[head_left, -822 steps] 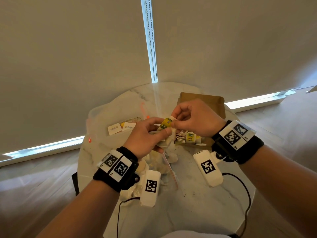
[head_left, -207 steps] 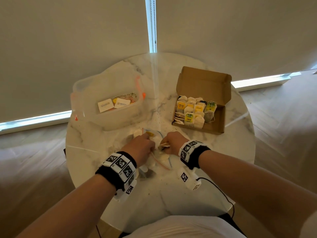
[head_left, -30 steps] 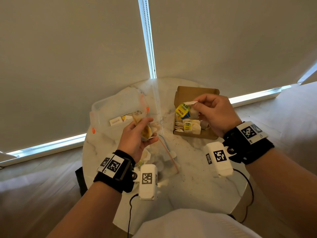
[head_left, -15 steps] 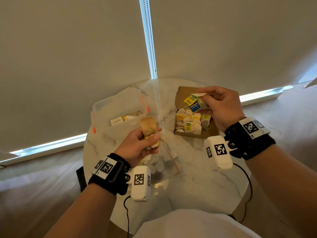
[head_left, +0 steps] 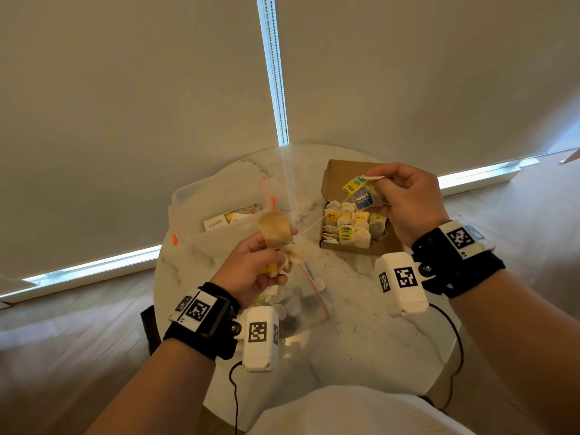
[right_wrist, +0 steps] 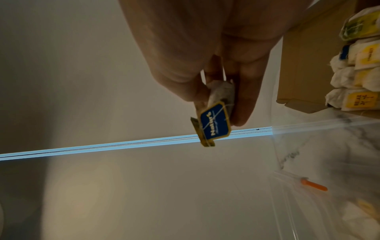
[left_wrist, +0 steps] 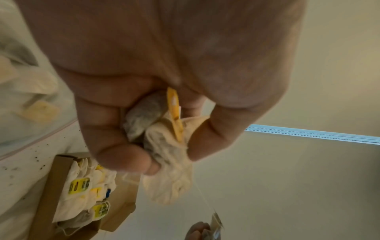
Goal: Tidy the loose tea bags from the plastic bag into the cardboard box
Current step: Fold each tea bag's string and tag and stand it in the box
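My left hand (head_left: 257,265) grips a bunch of pale tea bags (head_left: 276,233) with a yellow tag (left_wrist: 174,113), raised above the clear plastic bag (head_left: 298,306) that lies on the table. My right hand (head_left: 395,199) pinches a tea bag with blue and yellow tags (head_left: 361,193) over the open cardboard box (head_left: 354,227). In the right wrist view the blue tag (right_wrist: 213,125) hangs below the fingers. A thin string (head_left: 317,222) runs taut between the two hands. The box holds several tea bags in rows (left_wrist: 86,191).
A clear plastic tub (head_left: 219,211) with orange clips and some packets stands at the table's back left. The round marble table (head_left: 361,334) is strewn with tea crumbs. Window blinds hang close behind it. Wrist cables trail over the near edge.
My hands have drawn slightly further apart, pulling the string between the tea bags tight. The right hand stays over the box with its tagged bag.
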Available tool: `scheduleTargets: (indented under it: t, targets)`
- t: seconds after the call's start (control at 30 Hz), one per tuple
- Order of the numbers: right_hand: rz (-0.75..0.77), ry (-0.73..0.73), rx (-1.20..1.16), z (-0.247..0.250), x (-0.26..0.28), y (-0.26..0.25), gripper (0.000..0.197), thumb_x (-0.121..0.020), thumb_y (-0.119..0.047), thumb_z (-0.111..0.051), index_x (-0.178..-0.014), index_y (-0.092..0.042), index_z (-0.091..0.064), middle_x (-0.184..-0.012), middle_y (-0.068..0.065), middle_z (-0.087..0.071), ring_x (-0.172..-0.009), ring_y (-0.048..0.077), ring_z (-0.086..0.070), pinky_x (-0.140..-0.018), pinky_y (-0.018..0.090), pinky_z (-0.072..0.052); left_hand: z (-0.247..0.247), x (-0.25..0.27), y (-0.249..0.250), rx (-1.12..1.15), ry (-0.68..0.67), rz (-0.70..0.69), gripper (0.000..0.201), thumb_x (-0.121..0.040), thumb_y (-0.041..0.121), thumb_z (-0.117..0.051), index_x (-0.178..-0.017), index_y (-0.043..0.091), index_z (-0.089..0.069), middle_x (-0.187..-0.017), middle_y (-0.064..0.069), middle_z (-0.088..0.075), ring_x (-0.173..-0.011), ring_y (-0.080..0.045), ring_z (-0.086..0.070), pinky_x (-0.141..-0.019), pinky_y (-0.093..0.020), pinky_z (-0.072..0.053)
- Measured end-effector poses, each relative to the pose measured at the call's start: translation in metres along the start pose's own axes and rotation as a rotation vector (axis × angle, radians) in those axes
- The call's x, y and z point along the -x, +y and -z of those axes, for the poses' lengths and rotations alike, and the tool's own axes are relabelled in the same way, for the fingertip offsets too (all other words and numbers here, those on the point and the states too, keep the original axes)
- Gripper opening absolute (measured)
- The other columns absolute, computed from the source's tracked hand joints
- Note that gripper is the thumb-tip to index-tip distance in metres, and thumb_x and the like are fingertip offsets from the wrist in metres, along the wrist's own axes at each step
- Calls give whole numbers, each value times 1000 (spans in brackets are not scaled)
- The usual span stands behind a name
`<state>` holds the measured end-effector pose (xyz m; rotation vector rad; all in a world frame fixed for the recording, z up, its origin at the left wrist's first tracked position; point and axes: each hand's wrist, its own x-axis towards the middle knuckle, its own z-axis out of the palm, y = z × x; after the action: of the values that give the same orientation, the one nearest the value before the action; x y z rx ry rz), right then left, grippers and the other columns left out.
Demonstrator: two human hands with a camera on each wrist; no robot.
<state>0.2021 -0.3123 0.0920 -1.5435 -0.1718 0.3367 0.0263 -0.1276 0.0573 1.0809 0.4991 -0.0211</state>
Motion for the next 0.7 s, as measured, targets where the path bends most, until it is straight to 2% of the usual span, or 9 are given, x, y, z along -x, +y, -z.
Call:
scheduleTargets:
  t: [0.07, 0.1, 0.2, 0.27, 0.4, 0.53, 0.6, 0.7]
  targets:
    - [-14, -11, 9, 0, 0, 2, 12, -94, -3, -59, -95, -9, -69, -96, 12, -73, -88, 23, -74, -67, 41, -61, -5, -1, 3, 8, 77, -3, 19, -86, 8, -64, -103, 11, -73, -72, -10, -58, -59, -20, -51, -46, -25, -42]
    - [-21, -17, 10, 0, 1, 2, 11, -94, -3, -60, -95, -10, -69, -95, 11, -73, -88, 23, -74, -67, 40, -61, -6, -3, 3, -19, 145, -17, 14, -93, 14, -61, -99, 11, -73, -70, -10, -57, -56, -18, -50, -44, -24, -40]
    - [-35, -33, 11, 1, 3, 2, 9, -93, -5, -61, -94, -11, -69, -95, 10, -73, -88, 21, -74, -67, 39, -61, -5, -10, 4, -186, 345, -83, 17, -98, 21, -60, -97, 10, -73, -63, -3, -55, -51, -16, -52, -42, -25, -42]
    - [-33, -39, 18, 2, 4, 1, 10, -93, -5, -61, -93, -12, -69, -95, 10, -74, -87, 21, -74, -66, 38, -62, -1, -13, 6, -257, 403, -120, 19, -99, 23, -59, -100, 8, -71, -55, 5, -58, -49, -16, -55, -45, -26, -46]
    - [-30, -32, 9, 2, 4, 0, 12, -94, -5, -60, -94, -12, -69, -94, 9, -74, -88, 21, -74, -66, 38, -61, 0, -13, 11, -239, 455, -139, 20, -103, 26, -51, -97, 11, -63, -57, 6, -63, -48, -21, -57, -44, -26, -47]
    - [-26, -24, -1, 1, 2, 1, 12, -93, -4, -60, -93, -11, -69, -92, 9, -74, -87, 22, -74, -67, 39, -61, 0, -12, 11, -207, 478, -181, 20, -105, 23, -47, -94, 15, -62, -61, -3, -56, -44, -16, -49, -39, -22, -38]
    - [-9, -39, 82, 2, 1, 3, 13, -94, -5, -60, -92, -14, -69, -92, 8, -74, -86, 20, -74, -66, 37, -61, 1, -13, 13, -224, 498, -212, 20, -104, 23, -48, -93, 14, -64, -63, -7, -54, -43, -14, -47, -38, -22, -35]
    - [-13, -119, 250, 4, 2, 11, 14, -93, -7, -62, -90, -18, -70, -94, 4, -73, -83, 16, -73, -63, 32, -61, -1, -12, 23, -229, 491, -262, 21, -103, 24, -50, -95, 13, -65, -60, -4, -54, -44, -12, -47, -39, -23, -34]
